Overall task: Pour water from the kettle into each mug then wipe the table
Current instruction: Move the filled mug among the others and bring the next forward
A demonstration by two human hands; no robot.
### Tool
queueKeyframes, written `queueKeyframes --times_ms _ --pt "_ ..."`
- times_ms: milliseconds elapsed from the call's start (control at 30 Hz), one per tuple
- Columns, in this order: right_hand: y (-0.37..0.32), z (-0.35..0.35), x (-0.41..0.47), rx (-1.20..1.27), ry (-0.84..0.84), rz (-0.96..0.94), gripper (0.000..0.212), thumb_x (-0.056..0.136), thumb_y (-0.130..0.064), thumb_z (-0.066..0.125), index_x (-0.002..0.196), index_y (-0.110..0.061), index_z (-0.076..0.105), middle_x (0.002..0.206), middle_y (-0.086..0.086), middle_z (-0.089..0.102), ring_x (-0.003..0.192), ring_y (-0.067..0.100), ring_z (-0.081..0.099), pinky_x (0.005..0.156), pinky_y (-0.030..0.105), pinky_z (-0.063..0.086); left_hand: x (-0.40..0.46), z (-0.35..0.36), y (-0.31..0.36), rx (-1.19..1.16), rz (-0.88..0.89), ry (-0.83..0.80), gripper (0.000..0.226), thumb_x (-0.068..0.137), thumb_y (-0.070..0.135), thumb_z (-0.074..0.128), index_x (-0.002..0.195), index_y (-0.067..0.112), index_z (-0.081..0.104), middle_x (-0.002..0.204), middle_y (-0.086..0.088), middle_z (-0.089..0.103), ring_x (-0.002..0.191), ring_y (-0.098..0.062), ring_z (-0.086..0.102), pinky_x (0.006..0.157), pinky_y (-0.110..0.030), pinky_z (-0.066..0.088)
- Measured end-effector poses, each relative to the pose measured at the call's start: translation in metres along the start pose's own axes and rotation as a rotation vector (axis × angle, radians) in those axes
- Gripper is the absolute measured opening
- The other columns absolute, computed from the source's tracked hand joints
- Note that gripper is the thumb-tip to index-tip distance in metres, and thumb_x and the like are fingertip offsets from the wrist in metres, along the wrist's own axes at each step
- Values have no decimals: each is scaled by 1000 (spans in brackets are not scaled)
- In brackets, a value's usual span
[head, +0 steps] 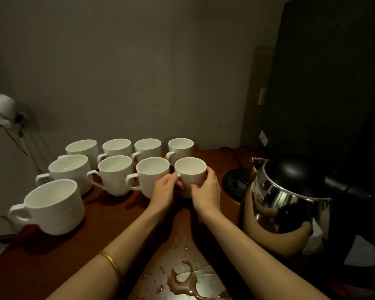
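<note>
Both my hands, left (165, 187) and right (206, 189), fingers clamped on mug (191, 174); handle mostly hidden, contents possibly empty, too dim.

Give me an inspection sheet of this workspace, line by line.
Surface: brown table, spilled water at near edge.
Job's things: nine white mugs; steel kettle off its base.
Clutter: white cloth beside kettle.
Hands: left hand and right hand hold front-right mug.
Cables: cord behind base.
Surroundings: lamp left, grey wall.
</note>
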State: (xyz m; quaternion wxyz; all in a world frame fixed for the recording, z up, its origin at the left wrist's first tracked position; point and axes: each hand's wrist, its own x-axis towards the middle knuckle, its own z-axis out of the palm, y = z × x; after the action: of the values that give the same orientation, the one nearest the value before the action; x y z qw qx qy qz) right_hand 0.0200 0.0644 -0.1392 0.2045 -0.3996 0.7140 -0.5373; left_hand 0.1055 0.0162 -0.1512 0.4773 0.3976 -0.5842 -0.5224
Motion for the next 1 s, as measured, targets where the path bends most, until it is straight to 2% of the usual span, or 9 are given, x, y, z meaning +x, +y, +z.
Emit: queueKeyframes --times_ms 100,233,400,533,633,700,800,900,1000 --pt "-1 -1 -4 -1 -11 -1 64 89 -3 53 144 -14 24 149 4 31 138 22 28 112 34 27 -4 -2 0 104 32 14 30 97 20 40 72 13 55 77 -6 59 79 -19 57 75 -32 48" --pt "-8 -6 -14 -28 -24 -60 64 89 -2 51 145 -12 22 150 5 27 139 22 25 115 34 25 -11 -8 2 234 19 35 15 96 18 43 95 15 57 99 -7 64 97 -20 60 87 -35 51" --pt "-24 -12 -33 -73 -53 -185 64 88 -4 52 144 -13 23 150 3 27 139 21 23 115 36 25 -30 -29 17 335 10 13 28 92 19 51 119 15 54 115 -5 61 102 -19 59 88 -37 52" --pt "-37 -16 -51 -123 -115 -308 58 88 -10 55 140 -16 31 146 2 34 135 18 29 111 31 27 -56 -63 39 422 155 4 31 90 16 54 121 14 52 113 4 57 101 -8 54 74 -10 47" --pt "-44 -9 -66 -141 -182 -366 56 88 -13 58 139 -17 34 144 2 38 134 16 31 109 30 29 -76 -98 53 473 237 -2 29 90 16 55 120 17 53 116 4 59 108 -9 55 87 -17 45" --pt "-47 2 -74 -137 -230 -396 57 87 -16 60 139 -18 35 144 1 38 134 15 32 110 32 31 -89 -123 59 540 272 20 28 90 16 54 119 19 54 115 6 59 108 -8 54 87 -13 44" --pt "-53 25 -86 -134 -318 -420 58 87 -20 61 138 -19 35 142 -1 39 132 13 35 109 30 34 -104 -161 63 623 315 69 29 90 15 55 119 20 54 117 6 57 111 -7 52 94 -20 45" --pt "-57 54 -95 -133 -405 -443 59 86 -25 63 139 -19 35 143 -1 40 133 14 36 110 35 35 -112 -196 61 679 354 172 30 90 14 55 119 21 53 121 6 55 110 -6 50 82 -9 42" --pt "-63 84 -101 -162 -517 -452 66 86 -31 63 142 -19 30 146 -2 35 135 12 32 110 30 31 -110 -226 54 775 376 308 33 88 14 57 121 15 53 123 -2 55 107 -7 49 76 -5 39"
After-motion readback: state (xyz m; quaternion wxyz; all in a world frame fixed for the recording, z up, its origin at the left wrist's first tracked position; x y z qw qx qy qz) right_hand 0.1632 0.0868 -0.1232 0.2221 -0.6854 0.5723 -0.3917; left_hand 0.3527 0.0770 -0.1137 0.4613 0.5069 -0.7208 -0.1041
